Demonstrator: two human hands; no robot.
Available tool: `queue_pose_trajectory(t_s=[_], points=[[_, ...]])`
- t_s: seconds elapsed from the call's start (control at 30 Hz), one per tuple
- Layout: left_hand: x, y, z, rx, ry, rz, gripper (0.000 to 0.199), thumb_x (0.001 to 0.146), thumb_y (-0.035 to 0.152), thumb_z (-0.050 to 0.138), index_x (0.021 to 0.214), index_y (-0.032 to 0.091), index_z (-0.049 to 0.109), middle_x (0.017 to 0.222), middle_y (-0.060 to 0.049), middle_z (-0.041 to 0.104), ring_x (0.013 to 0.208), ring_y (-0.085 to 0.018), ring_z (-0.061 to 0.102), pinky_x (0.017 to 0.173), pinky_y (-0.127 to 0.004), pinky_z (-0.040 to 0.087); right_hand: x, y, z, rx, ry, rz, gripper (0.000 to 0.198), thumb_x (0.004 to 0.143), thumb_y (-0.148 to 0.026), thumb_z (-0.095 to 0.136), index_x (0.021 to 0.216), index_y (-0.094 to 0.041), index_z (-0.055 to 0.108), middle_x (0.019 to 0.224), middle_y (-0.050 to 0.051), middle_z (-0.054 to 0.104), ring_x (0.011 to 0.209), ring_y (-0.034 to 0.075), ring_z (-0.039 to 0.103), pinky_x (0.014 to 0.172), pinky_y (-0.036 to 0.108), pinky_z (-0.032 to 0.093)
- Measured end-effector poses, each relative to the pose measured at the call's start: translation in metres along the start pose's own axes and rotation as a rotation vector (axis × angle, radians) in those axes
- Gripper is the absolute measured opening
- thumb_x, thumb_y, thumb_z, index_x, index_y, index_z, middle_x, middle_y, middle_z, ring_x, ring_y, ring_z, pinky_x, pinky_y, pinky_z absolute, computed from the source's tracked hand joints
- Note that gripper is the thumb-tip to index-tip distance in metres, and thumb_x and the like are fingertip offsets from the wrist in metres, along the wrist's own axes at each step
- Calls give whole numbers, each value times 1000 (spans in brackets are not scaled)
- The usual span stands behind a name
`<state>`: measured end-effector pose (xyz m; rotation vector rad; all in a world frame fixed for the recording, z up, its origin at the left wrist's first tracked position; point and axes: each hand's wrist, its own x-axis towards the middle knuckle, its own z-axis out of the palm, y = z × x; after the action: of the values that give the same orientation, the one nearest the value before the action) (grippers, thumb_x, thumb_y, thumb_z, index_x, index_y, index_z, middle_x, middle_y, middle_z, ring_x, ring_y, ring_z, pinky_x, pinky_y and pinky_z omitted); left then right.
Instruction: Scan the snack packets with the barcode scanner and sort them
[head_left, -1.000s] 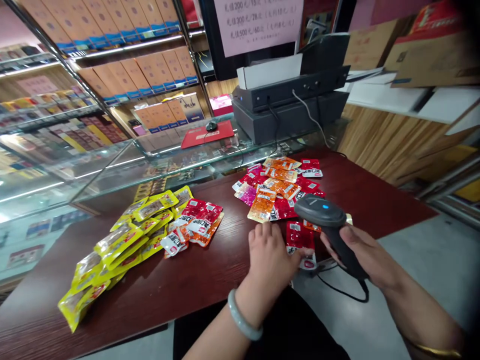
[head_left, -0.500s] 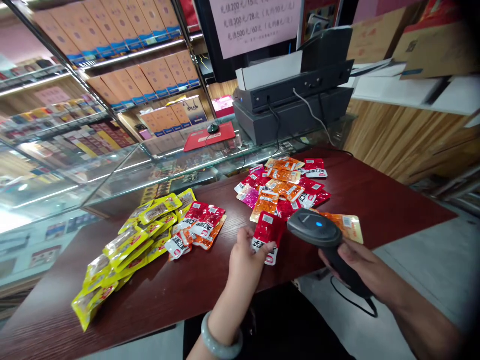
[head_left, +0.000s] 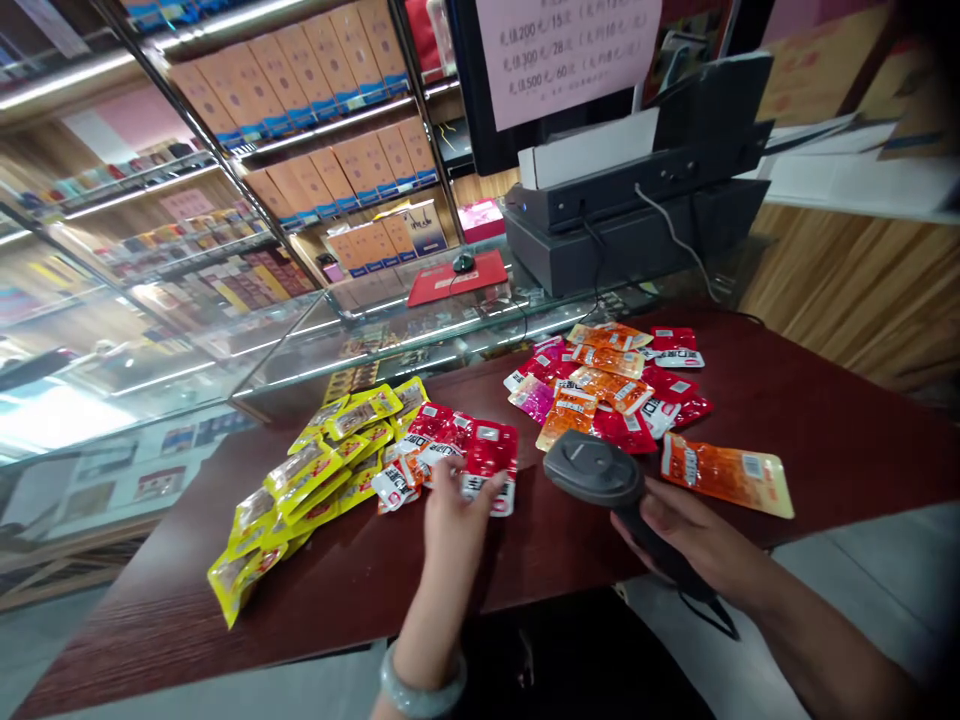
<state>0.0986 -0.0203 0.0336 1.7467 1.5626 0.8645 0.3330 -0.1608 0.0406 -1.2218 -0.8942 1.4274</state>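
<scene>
My left hand (head_left: 452, 515) rests its fingers on a red snack packet (head_left: 491, 463) at the right edge of the left pile of red and orange packets (head_left: 420, 455). Yellow packets (head_left: 315, 480) lie further left. My right hand (head_left: 694, 540) grips a black barcode scanner (head_left: 596, 468), its head pointing left over the dark wooden table (head_left: 810, 420). An orange packet (head_left: 726, 473) lies alone just right of the scanner. A mixed pile of red, orange and pink packets (head_left: 611, 385) sits behind it.
A glass display counter (head_left: 337, 330) borders the table's far side, with a red mouse pad and mouse (head_left: 459, 272) on it. A black cash register (head_left: 637, 200) stands at the back right. Shelves of boxed goods (head_left: 300, 110) fill the left. The scanner's cable hangs off the front edge.
My left hand carried a red packet from in front of the scanner leftward and set it against the left pile. The scanner stayed in my right hand. The view shifted left.
</scene>
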Motion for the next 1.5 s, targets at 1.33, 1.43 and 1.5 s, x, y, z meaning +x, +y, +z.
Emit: queue_pose_trajectory(t_s=[1.33, 1.43, 1.5], points=[[60, 22, 68, -189, -63, 165, 15, 88, 36, 57, 92, 22, 56, 77, 0, 63, 67, -15, 58, 63, -24, 43, 0, -11, -3, -58, 50, 56, 55, 81, -72, 61, 93, -18, 66, 71, 0, 56, 58, 10, 50, 50, 19, 42], [62, 18, 57, -179, -69, 129, 16, 89, 38, 55, 94, 22, 55, 74, 1, 62, 65, -15, 57, 62, -24, 42, 3, -7, -2, -80, 6, 43, 56, 83, -71, 60, 102, -18, 65, 73, 1, 56, 59, 11, 50, 51, 20, 42], [66, 14, 38, -160, -25, 84, 18, 89, 40, 53, 94, 23, 54, 74, 1, 62, 65, -16, 58, 62, -26, 44, 4, -3, -3, -78, -5, 36, 59, 83, -71, 60, 107, -18, 64, 76, 2, 57, 59, 11, 49, 50, 20, 41]])
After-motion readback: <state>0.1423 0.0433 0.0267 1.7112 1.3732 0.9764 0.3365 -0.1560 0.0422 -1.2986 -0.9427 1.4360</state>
